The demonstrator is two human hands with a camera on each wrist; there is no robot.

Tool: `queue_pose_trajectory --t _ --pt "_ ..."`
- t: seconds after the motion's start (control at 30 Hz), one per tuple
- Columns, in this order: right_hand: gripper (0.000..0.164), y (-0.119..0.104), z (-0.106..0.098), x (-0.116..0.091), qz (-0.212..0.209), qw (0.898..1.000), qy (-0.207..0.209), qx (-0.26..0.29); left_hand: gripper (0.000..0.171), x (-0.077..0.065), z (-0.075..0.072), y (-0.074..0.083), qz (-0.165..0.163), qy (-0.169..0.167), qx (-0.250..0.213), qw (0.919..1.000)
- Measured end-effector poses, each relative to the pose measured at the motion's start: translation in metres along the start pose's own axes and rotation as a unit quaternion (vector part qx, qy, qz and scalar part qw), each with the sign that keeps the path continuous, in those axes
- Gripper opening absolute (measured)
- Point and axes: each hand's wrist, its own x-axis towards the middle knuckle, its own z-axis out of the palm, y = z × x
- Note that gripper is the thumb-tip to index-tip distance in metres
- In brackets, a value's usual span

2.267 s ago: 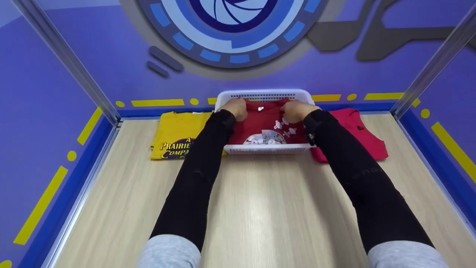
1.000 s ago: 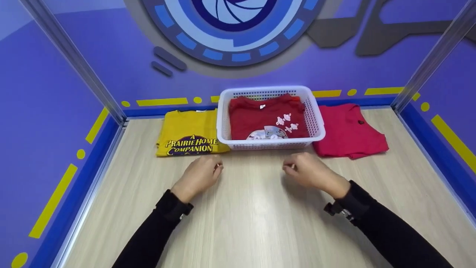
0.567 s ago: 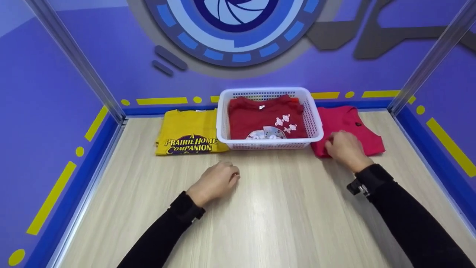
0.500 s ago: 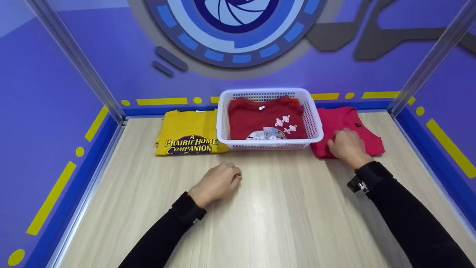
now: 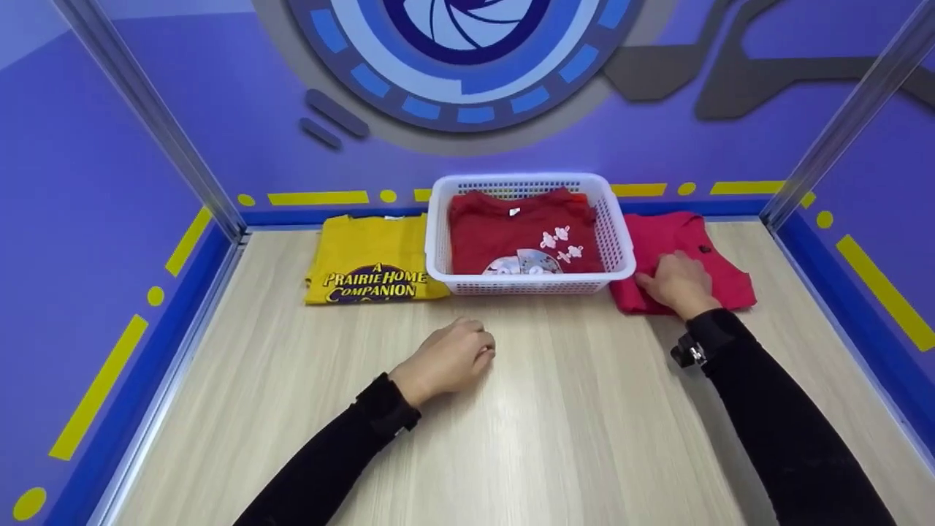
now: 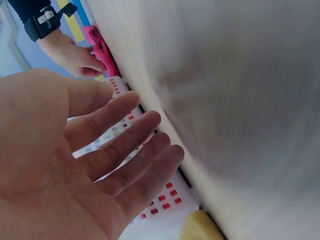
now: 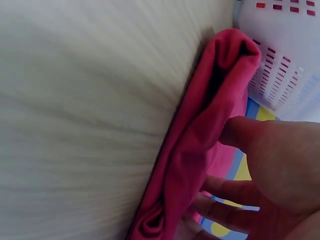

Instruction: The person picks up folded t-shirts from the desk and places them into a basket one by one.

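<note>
A folded pink shirt (image 5: pixel 723 270) lies on the table right of the white basket. My right hand (image 5: pixel 679 281) rests on its top, and in the right wrist view the thumb and fairly straight fingers touch the pink cloth (image 7: pixel 192 145). Over the table in front of the basket, my left hand (image 5: pixel 447 358) holds nothing. Its fingers are loosely bent and spread apart in the left wrist view, palm showing. Inside the white plastic basket (image 5: pixel 529 286) is a folded dark red shirt (image 5: pixel 497 234) with a pale print; a bit of orange-red cloth shows behind it.
A folded yellow shirt (image 5: pixel 365 245) with purple lettering lies against the basket's left side. The pale wood table (image 5: pixel 540 438) ends at a purple back wall (image 5: pixel 219 95) and side walls. Basket and shirts stand along the back wall.
Both hands have come out of the basket, leaving the dark red shirt there. My right hand has gone right onto the pink shirt; the left has drifted right over the table.
</note>
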Motion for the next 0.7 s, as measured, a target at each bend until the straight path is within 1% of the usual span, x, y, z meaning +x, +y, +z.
queue_pose_trajectory --t 0.17,0.27,0.33,0.5,0.63,0.7 --pt "0.046 0.002 0.002 -0.012 -0.006 1.000 -0.006 0.000 0.020 0.007 0.004 0.007 0.006 -0.015 0.005 0.9999" --pt "0.047 0.004 0.004 -0.024 -0.011 1.000 -0.011 0.000 0.019 0.014 0.006 0.012 0.013 -0.026 0.018 0.9994" --pt "0.049 0.007 0.006 -0.033 -0.015 1.000 -0.009 0.000 0.019 0.022 0.005 0.017 0.020 -0.033 0.026 0.9989" --pt "0.054 0.015 0.010 -0.058 -0.031 1.000 0.002 0.001 0.023 0.051 0.004 0.038 0.043 -0.058 0.021 0.9972" --pt "0.059 0.015 0.015 -0.072 -0.043 0.999 0.007 0.005 0.028 0.082 0.005 0.055 0.063 -0.078 0.009 0.9949" --pt "0.058 0.013 0.018 -0.076 -0.051 0.999 0.013 0.006 0.030 0.098 0.007 0.063 0.070 -0.079 0.008 0.9944"
